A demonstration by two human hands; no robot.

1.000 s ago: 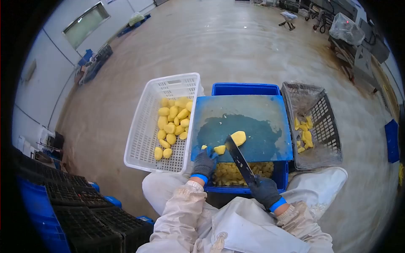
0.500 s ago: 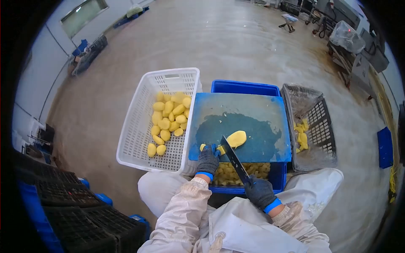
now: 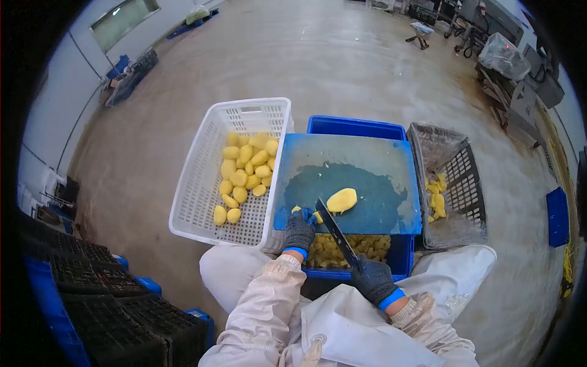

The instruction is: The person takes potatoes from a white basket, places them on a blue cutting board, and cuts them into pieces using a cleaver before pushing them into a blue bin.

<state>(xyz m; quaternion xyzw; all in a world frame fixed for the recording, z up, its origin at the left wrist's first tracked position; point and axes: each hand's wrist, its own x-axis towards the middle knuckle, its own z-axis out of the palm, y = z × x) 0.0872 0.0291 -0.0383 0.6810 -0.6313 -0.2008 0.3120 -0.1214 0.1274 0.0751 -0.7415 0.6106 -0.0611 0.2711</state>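
My right hand (image 3: 372,278), in a dark glove, grips a knife (image 3: 338,235) by its handle. The blade slants up and left over the near edge of a blue cutting board (image 3: 367,153). My left hand (image 3: 299,231), also gloved, rests at the board's near left corner with fingers curled over a potato piece (image 3: 317,217), mostly hidden by the glove and blade. Just beyond the knife tip lies a larger peeled potato piece (image 3: 342,200) with a flat cut face, touched by neither hand. Under the board, a blue bin (image 3: 402,257) holds many cut potato chunks (image 3: 342,251).
Left of the board stands a white perforated crate (image 3: 195,183) with several peeled potatoes (image 3: 244,162). On the right, a plastic-lined dark crate (image 3: 474,202) contains yellow scraps (image 3: 437,202). Black crates (image 3: 122,318) are stacked at lower left. Machinery (image 3: 526,104) stands far right.
The knife and right hand have shifted slightly left, and the blade now stands a little apart from the larger potato piece. The left hand has moved slightly left.
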